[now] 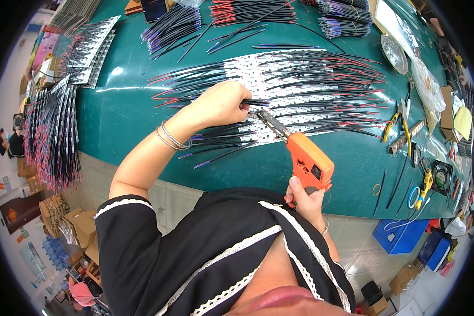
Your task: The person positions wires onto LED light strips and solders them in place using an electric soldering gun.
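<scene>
Left hand [222,104]: fingers closed on thin black wires [259,102], over white circuit-board panel [243,69]. Right hand [306,200]: fingers wrapped round orange plastic soldering gun [309,159], panel's near side.

The left hand [224,102] is held near 12 o'clock, its back turned up, its fingers curled in and a grip closed toward 3 o'clock. The left elbow [129,181] is bent and set out near 9 o'clock; from it the left forearm [158,142] is angled between 1 and 2 o'clock. The right hand [306,201] is placed at 4 o'clock, its grip closed, with the right thumb [297,188] pointed toward 11 o'clock. The right forearm [331,246] is likewise directed toward 11 o'clock.
</scene>
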A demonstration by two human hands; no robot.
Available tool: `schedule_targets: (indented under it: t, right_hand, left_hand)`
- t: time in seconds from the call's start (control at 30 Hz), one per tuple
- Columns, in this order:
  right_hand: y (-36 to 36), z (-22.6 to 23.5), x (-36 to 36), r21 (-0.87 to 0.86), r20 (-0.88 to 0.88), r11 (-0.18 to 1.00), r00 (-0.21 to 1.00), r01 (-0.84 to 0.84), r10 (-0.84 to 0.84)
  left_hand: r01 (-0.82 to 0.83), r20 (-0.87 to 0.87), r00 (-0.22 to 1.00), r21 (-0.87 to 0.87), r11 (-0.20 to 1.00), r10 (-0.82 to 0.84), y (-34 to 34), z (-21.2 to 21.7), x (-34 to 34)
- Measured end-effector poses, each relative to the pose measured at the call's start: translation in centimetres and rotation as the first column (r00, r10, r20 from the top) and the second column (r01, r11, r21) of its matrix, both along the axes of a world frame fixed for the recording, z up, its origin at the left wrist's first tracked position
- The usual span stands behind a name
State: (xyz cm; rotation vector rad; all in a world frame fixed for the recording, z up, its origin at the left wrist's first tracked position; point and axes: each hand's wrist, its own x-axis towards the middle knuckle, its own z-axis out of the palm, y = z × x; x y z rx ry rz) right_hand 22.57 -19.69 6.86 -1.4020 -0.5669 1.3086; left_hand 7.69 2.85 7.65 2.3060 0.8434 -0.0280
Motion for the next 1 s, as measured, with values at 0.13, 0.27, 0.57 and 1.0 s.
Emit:
schedule_targets:
  t: [0.13, 0.27, 0.57, 1.0]
  right_hand:
    - [-0.2, -0.4, 0.2, -0.005, 0.008, 0.999, 0.999, -0.033, 0.033]
    - [0.3, 0.1, 0.1, -0.035, 0.006, 0.999, 1.000, -0.013, 0.014]
    - [-0.1, -0.4, 0.2, 0.002, -0.009, 1.000, 1.000, -0.003, 0.003]
    - [0.1, 0.0, 1.3, 0.032, -0.056, 0.999, 0.998, 0.019, -0.018]
  left_hand:
    - [0.025, -0.010, 1.000, 0.007, 1.000, -0.025, 0.0, 0.2, 0.2]
    - [0.041, -0.033, 0.999, 0.023, 0.999, -0.041, 0.2, 0.2, 0.5]
    - [0.049, -0.026, 0.998, 0.040, 0.998, -0.048, 0.1, 0.2, 0.5]
    - [0.055, 0.014, 0.998, -0.018, 0.998, -0.055, 0.4, -0.1, 0.1]
